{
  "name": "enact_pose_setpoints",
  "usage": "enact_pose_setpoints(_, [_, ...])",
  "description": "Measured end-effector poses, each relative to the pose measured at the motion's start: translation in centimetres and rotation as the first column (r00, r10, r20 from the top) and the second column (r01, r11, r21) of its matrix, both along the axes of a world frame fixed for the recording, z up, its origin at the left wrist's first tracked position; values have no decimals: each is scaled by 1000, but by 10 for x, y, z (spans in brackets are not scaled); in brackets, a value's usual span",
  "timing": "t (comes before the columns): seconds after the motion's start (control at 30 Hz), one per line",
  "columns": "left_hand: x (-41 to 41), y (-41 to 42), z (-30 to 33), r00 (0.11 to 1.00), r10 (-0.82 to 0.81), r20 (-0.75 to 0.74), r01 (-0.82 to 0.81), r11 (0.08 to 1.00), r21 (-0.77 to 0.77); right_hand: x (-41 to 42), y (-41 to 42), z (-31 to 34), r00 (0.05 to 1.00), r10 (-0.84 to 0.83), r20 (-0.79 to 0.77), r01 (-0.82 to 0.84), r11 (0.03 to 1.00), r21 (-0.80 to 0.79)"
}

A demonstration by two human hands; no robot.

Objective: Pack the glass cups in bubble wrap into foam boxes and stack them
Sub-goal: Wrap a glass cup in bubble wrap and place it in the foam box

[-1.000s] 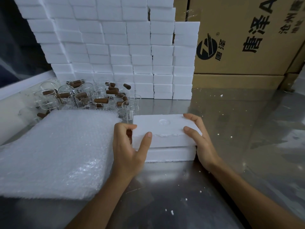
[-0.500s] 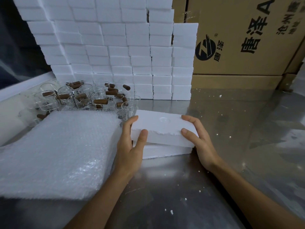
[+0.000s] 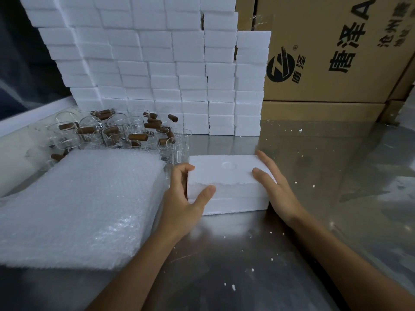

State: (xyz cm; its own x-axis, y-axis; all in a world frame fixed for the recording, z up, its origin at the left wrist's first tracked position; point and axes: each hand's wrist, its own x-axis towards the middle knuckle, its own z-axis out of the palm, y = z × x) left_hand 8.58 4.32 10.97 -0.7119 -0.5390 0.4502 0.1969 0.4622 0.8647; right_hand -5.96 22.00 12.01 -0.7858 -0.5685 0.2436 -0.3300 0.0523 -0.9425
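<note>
Hands, left point(image 3: 179, 198) and right point(image 3: 275, 187), clasp foam box point(image 3: 226, 187) ends.

Both hands point(image 3: 186, 198) around closed foam box point(image 3: 226, 185)

steel table point(image 3: 292, 254) before cardboard cartons point(image 3: 336, 52)

Closed foam box point(image 3: 226, 187): contents hidden. Left hand point(image 3: 183, 198) fingertips concealed behind the box's left end. Stack of foam boxes point(image 3: 157, 63) and cardboard carton point(image 3: 336, 52) cut off by top edge.
</note>
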Motion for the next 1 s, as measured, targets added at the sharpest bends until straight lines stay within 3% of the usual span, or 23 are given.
enact_pose_setpoints(0.23, [1,4,5,993,96,74,-94,995,-26,0,-2,6,1000,23,5,-24,999,45])
enact_pose_setpoints(0.43, [3,2,3,993,84,83,-83,996,-18,-5,7,7,990,91,-109,-72,983,167])
enact_pose_setpoints(0.7, [1,-5,-3,990,72,123,-80,995,57,-6,7,2,980,111,-165,-87,986,145])
enact_pose_setpoints(1.0, [1,-12,-7,994,13,108,-25,993,111,-11,11,-3,989,112,-93,-102,989,107])
